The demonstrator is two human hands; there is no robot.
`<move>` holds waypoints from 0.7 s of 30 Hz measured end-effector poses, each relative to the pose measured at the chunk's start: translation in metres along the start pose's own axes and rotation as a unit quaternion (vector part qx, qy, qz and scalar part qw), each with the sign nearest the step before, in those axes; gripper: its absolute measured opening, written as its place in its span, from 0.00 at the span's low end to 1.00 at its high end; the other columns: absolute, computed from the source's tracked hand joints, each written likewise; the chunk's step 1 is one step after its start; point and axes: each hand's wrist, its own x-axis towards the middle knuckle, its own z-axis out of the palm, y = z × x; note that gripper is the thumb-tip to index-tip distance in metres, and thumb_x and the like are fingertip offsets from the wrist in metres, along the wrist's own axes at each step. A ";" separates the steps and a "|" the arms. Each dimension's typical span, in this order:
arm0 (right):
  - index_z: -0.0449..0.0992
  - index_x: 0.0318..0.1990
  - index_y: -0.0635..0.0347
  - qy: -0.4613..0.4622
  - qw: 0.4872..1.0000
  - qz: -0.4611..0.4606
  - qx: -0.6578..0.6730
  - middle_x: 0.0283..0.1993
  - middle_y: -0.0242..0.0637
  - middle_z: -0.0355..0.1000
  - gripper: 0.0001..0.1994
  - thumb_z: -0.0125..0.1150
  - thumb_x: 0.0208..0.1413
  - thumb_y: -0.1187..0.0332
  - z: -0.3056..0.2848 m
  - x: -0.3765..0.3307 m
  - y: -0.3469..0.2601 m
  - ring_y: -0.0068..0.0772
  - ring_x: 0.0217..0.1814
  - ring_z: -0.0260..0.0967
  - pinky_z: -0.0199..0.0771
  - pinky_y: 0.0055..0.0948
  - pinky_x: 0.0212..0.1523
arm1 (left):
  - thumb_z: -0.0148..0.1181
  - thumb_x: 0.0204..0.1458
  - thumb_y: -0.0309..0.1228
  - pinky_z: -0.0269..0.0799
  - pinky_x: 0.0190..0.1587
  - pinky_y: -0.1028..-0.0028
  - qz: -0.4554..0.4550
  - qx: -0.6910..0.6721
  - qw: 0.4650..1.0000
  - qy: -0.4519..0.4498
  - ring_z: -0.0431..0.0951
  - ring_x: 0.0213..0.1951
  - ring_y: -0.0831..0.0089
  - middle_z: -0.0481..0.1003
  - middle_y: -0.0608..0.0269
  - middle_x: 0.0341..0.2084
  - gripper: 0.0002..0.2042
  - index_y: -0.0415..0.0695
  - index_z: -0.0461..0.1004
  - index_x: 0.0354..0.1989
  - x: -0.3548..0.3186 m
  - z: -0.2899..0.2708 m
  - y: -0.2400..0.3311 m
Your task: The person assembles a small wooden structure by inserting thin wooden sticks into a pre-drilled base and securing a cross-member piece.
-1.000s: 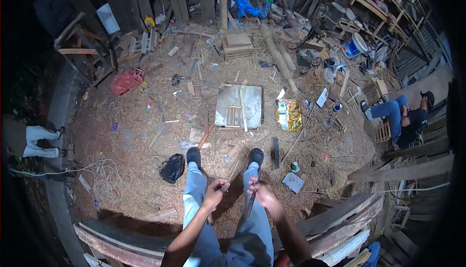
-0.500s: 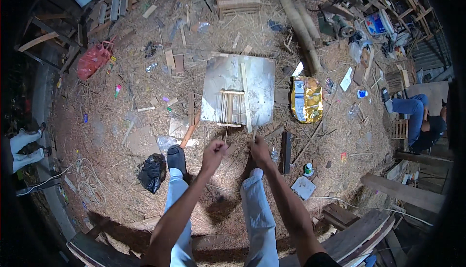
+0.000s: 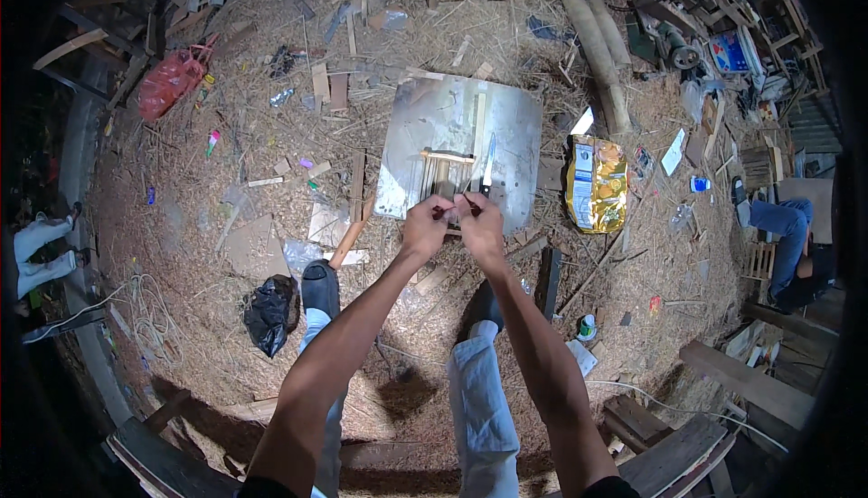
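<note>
Pinched between both hands' fingers (image 3: 440, 212), thin stick (image 3: 467, 202) looks short, dark.

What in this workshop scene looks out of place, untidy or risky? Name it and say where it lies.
A knife lies loose on the metal sheet, just beyond the left hand and right hand. Wood offcuts and a yellow bag lie scattered across the straw-strewn floor.

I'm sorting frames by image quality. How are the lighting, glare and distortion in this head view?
Head view: bright, even light in the middle, falling to black at the rim; fisheye bends edges outward. The metal sheet shows pale glare. Left hand and right hand are sharp, pinching a thin stick; a soft shadow lies on the straw between the legs.
</note>
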 end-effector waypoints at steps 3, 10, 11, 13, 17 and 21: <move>0.75 0.35 0.69 0.004 0.982 0.064 0.175 0.25 0.32 0.72 0.09 0.58 0.53 0.70 -0.001 0.005 0.016 0.21 0.23 0.65 0.66 0.22 0.24 | 0.61 0.48 0.30 0.69 0.34 0.73 0.009 0.012 1.000 -0.021 0.74 0.29 0.74 0.75 0.59 0.25 0.09 0.38 0.73 0.33 0.002 0.004 -0.001; 0.71 0.35 0.64 -0.046 0.966 0.133 0.217 0.26 0.36 0.73 0.12 0.57 0.56 0.62 -0.022 0.001 0.009 0.21 0.23 0.69 0.70 0.20 0.21 | 0.58 0.47 0.37 0.70 0.38 0.61 -0.003 0.225 0.970 0.095 0.74 0.32 0.57 0.74 0.53 0.27 0.15 0.36 0.70 0.34 0.041 -0.010 -0.029; 0.69 0.36 0.63 -0.050 0.959 0.151 0.234 0.26 0.38 0.73 0.12 0.55 0.56 0.62 -0.021 -0.004 0.001 0.23 0.23 0.69 0.71 0.21 0.22 | 0.60 0.46 0.38 0.70 0.37 0.64 -0.007 0.228 0.969 0.098 0.76 0.32 0.60 0.74 0.52 0.27 0.15 0.38 0.71 0.34 0.047 -0.013 -0.037; 0.65 0.40 0.63 -0.055 0.943 0.187 0.268 0.27 0.41 0.72 0.14 0.53 0.58 0.60 -0.024 -0.017 -0.018 0.27 0.23 0.70 0.73 0.24 0.23 | 0.60 0.47 0.36 0.69 0.34 0.70 -0.071 0.146 0.983 0.085 0.74 0.29 0.68 0.75 0.55 0.26 0.15 0.37 0.70 0.35 0.048 -0.020 -0.039; 0.63 0.40 0.62 -0.055 0.934 0.189 0.299 0.28 0.41 0.71 0.13 0.53 0.58 0.61 -0.038 -0.043 -0.031 0.28 0.23 0.69 0.74 0.28 0.25 | 0.58 0.51 0.29 0.67 0.29 0.75 0.017 -0.001 0.994 0.107 0.69 0.25 0.78 0.71 0.66 0.22 0.07 0.41 0.67 0.30 0.040 -0.031 -0.038; 0.67 0.32 0.61 -0.185 0.909 0.051 0.369 0.29 0.35 0.69 0.09 0.54 0.57 0.65 -0.057 -0.094 -0.053 0.26 0.30 0.68 0.72 0.27 0.31 | 0.55 0.52 0.26 0.63 0.29 0.78 -0.008 -0.170 0.976 0.134 0.64 0.25 0.81 0.65 0.71 0.22 0.06 0.45 0.64 0.28 -0.002 -0.064 -0.003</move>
